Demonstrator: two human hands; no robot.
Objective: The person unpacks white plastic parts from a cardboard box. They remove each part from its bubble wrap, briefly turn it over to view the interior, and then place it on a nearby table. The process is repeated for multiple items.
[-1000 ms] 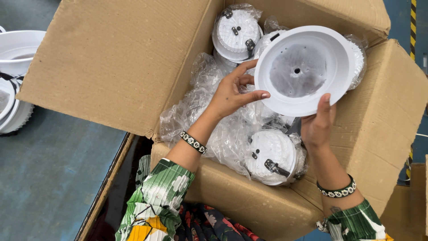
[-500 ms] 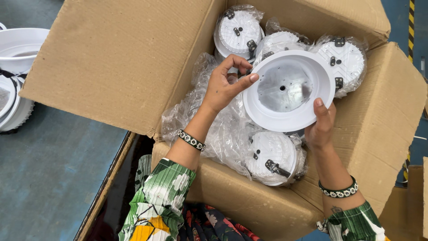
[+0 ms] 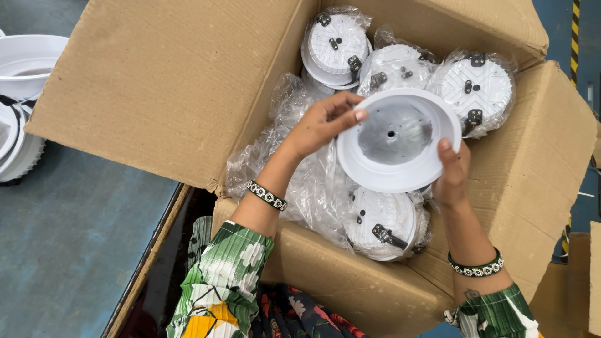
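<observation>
I hold a round white lamp housing over an open cardboard box, its hollow grey inside facing up at me. My left hand pinches its left rim with thumb and fingers. My right hand grips its right rim from below, thumb on the edge. Under and behind it lie more round white fittings wrapped in clear plastic bags, one at the front and three at the back.
The box's big left flap stands open over a grey-blue tabletop. Stacked white housings sit at the far left edge. Loose plastic wrap fills the box's left side.
The white housing has come down and to the left, lower over the box and nearer to me. Both hands moved with it and kept their grip.
</observation>
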